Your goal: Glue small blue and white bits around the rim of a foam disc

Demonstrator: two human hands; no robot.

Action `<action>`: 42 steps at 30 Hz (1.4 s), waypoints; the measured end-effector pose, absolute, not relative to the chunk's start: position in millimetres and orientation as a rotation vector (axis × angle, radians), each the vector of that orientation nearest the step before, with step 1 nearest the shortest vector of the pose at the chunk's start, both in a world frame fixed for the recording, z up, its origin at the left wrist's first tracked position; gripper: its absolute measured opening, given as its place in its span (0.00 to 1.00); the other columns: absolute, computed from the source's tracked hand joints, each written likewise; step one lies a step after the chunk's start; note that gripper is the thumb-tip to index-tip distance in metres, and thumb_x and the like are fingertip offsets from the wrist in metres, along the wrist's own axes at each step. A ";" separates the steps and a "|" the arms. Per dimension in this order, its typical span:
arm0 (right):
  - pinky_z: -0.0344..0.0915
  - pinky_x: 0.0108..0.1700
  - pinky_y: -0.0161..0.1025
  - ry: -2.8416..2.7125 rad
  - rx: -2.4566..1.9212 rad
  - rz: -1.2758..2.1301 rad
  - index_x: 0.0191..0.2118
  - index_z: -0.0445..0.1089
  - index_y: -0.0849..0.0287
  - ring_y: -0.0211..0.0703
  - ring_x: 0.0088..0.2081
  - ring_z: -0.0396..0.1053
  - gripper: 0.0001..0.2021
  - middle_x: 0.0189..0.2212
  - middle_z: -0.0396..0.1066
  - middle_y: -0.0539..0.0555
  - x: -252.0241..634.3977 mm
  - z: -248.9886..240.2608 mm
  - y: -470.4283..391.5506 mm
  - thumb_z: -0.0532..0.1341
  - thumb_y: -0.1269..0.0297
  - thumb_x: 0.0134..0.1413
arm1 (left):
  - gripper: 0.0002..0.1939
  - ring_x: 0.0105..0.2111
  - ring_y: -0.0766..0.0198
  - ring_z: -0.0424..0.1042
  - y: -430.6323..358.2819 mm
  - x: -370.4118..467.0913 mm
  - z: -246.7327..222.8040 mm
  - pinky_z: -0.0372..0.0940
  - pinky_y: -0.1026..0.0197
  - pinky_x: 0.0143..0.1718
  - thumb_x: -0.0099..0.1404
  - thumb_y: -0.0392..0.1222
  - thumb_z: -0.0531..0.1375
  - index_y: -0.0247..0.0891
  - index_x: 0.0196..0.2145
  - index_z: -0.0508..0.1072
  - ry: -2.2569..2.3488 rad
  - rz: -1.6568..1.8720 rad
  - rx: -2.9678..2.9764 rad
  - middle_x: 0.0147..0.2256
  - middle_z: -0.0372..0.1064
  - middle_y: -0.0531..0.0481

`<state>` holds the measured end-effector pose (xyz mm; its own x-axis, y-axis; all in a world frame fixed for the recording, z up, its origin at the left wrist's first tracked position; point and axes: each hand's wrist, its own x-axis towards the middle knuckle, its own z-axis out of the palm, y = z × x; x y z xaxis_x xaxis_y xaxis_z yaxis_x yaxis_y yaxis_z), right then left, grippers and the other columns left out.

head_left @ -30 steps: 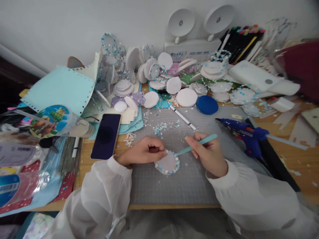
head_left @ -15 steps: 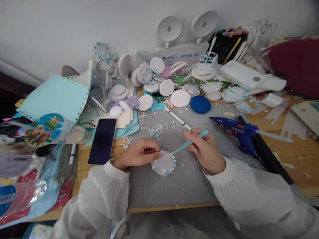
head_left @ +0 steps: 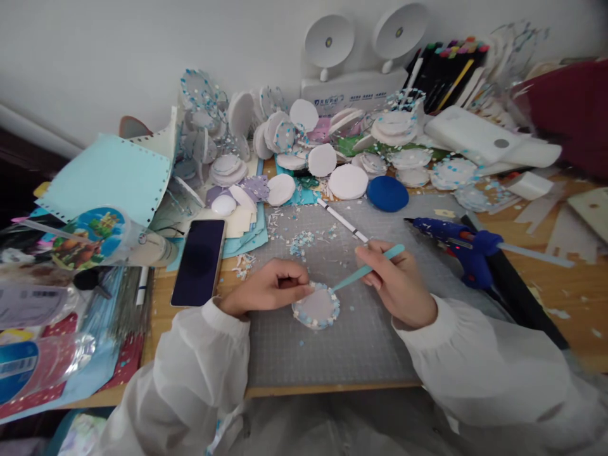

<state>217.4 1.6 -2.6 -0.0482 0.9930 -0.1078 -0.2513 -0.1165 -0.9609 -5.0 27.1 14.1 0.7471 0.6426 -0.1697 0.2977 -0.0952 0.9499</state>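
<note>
The left hand (head_left: 270, 288) had its thumb and fingers curled together, their tips touching the upper left rim of the flower-edged disc (head_left: 316, 306), which lay on the gray cutting mat (head_left: 332, 361). The right hand (head_left: 396, 282) was closed around the light blue tweezers (head_left: 368, 268), pinched between thumb and fingers, their tip at the disc's upper right edge. Loose paper flowers (head_left: 300, 244) lay beyond the disc, near the white pen (head_left: 342, 220).
</note>
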 end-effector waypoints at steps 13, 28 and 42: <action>0.45 0.23 0.37 -1.129 -0.987 1.358 0.17 0.53 0.58 0.32 0.18 0.50 0.22 0.12 0.53 0.43 219.5 -3.3 -0.8 0.62 0.61 0.57 | 0.16 0.23 0.71 0.56 25.7 -4.3 11.4 0.53 0.68 0.24 0.64 0.47 0.57 0.32 0.24 0.66 0.734 0.382 1.635 0.22 0.58 0.55; 0.57 0.31 0.38 -1.128 -0.790 1.539 0.27 0.64 0.56 0.38 0.28 0.60 0.10 0.26 0.65 0.50 216.5 8.8 -0.3 0.62 0.61 0.56 | 0.15 0.24 0.71 0.56 25.7 -4.7 12.2 0.53 0.68 0.24 0.63 0.46 0.57 0.32 0.24 0.66 0.741 0.390 1.606 0.23 0.58 0.54; 0.60 0.32 0.38 -1.340 -0.753 1.600 0.33 0.61 0.55 0.38 0.31 0.64 0.06 0.32 0.70 0.52 221.2 0.3 -3.0 0.57 0.63 0.61 | 0.14 0.23 0.71 0.56 26.2 -5.5 7.3 0.53 0.68 0.24 0.63 0.43 0.57 0.32 0.24 0.67 0.725 0.405 1.680 0.22 0.58 0.54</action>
<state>221.2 -3.0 0.3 -0.4185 0.9038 0.0895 -0.2466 -0.0182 -0.9689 -5.5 26.2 7.3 0.7447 0.6570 -0.1174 0.2442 -0.1046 0.9641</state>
